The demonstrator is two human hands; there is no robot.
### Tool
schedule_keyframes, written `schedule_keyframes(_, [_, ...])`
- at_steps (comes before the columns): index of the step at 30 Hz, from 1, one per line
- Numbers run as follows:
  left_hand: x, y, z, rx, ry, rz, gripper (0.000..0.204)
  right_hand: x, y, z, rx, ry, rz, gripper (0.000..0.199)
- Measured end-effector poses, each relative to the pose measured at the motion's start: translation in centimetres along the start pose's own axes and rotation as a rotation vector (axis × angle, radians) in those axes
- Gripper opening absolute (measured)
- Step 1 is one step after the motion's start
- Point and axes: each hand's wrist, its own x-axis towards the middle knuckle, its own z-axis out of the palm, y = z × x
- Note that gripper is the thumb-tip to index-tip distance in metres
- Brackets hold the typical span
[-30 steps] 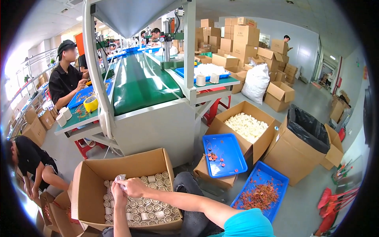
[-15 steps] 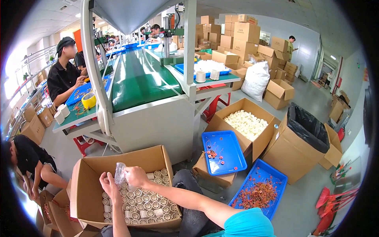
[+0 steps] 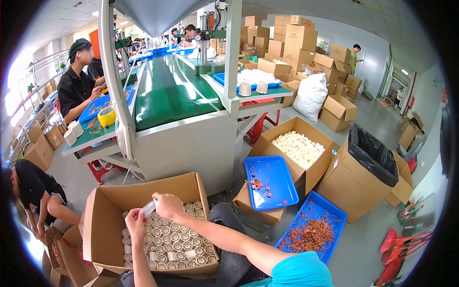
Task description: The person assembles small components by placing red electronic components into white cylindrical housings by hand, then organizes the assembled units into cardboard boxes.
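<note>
Left grip (image 3: 136, 223) and right grip (image 3: 168, 206) are narrow, pinching crumpled clear plastic (image 3: 149, 208) between them.

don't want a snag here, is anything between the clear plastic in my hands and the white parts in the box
Nothing visible: the left hand and right hand hold the clear plastic above the white parts, and the cardboard box is open at the top.

lower left-centre: carton (image 3: 109, 225) with small parts (image 3: 167, 239) inside; left hand (image 3: 135, 223), right hand (image 3: 168, 206) above, plastic piece (image 3: 148, 209) between | upper centre: conveyor (image 3: 172, 91) | centre-right: tray (image 3: 279, 177) on box (image 3: 263, 216); second tray (image 3: 338, 215) below-right, probably on floor (image 3: 363, 253)
</note>
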Motion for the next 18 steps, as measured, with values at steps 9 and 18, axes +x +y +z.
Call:
schedule_keyframes(9, [0.1, -0.7, -0.3, -0.137, 0.047, -0.030, 0.019, -1.2, -1.1, 1.8, 0.186, -0.094, -0.015, 0.038])
schedule_keyframes(18, [0.1, -0.8, -0.3, -0.289, 0.125, -0.097, 0.016, -0.1, 1.2, 2.3, 0.453, -0.032, -0.019, 0.021])
